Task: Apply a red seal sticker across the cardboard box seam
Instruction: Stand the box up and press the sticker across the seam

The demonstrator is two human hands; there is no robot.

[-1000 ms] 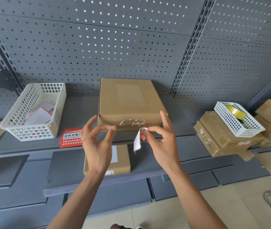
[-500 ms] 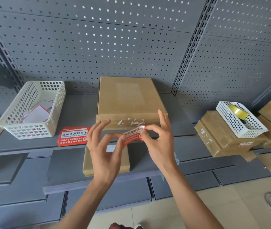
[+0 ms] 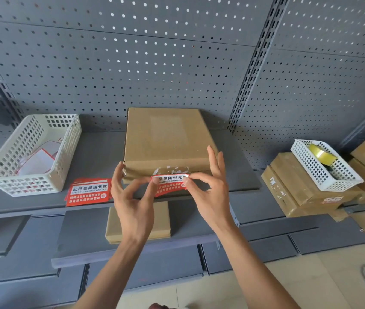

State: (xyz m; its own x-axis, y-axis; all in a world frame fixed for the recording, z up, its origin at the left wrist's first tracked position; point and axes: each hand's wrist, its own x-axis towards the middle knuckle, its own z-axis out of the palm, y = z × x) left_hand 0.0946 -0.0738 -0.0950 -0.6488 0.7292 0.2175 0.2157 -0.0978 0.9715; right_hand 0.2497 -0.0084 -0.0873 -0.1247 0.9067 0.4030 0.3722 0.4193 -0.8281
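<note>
Red paper with white and black print is what I have stretched between my two hands: the seal sticker (image 3: 170, 183), pinched at its left end by my left hand (image 3: 132, 197) and at its right end by my right hand (image 3: 208, 186). Each hand holds only a corner between thumb and forefinger, with the other fingers fanned out and up, so that as little skin as possible meets the glue and the strip stays taut instead of curling onto itself. I keep it level and facing me, its top edge just at the front face of the cardboard box (image 3: 166, 139), because the seam it must bridge appears to run along that front edge, where whitish scraps of old labels show. The lower half of the sticker hangs free in front of the shelf (image 3: 239, 175); I judge it is not yet pressed down.

The box lies flat at twelve o'clock from my hands, pulled to the front lip of the shelf so its front face is reachable. At nine o'clock lies a stack of spare stickers (image 3: 87, 192), close for the next box. Further, at ten o'clock, stands a white basket (image 3: 32, 152) with what look like peeled backings. At three o'clock, well apart, a smaller basket (image 3: 324, 166) holding a tape roll (image 3: 322, 153) sits on other cartons (image 3: 299, 192). At six o'clock, on the lower shelf, a smaller box (image 3: 114, 224) lies partly hidden behind my left wrist
</note>
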